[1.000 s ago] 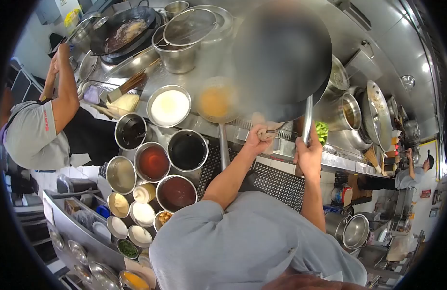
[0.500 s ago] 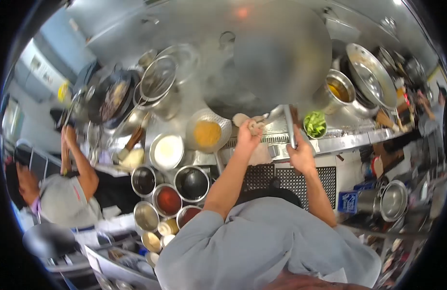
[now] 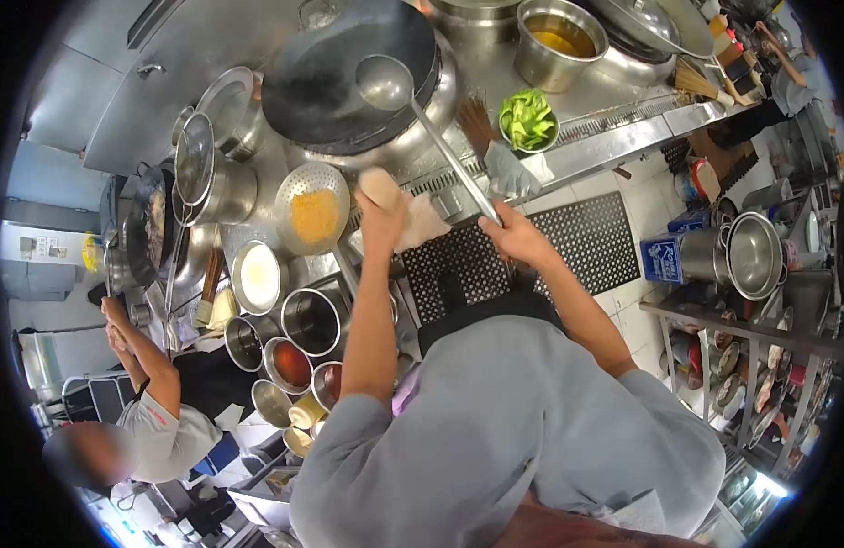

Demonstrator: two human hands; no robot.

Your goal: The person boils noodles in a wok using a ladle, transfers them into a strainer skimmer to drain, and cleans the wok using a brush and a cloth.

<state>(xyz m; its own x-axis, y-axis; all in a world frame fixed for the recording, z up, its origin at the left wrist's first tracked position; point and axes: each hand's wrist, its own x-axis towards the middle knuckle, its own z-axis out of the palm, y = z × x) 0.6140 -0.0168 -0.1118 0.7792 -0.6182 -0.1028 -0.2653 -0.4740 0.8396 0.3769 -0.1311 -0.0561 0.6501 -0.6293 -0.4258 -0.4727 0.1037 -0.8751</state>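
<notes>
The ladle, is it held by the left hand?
No, the right hand holds the ladle near the end of its long handle.

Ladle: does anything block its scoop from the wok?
Nothing visible does: the ladle, held in the right hand, has its scoop over the wok. The skimmer and the greens lie to the sides, not between them.

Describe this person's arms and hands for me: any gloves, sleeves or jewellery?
The left hand and right hand are ungloved. Loose grey sleeves end near the elbows, leaving both forearms uncovered. No watch shows.
</notes>
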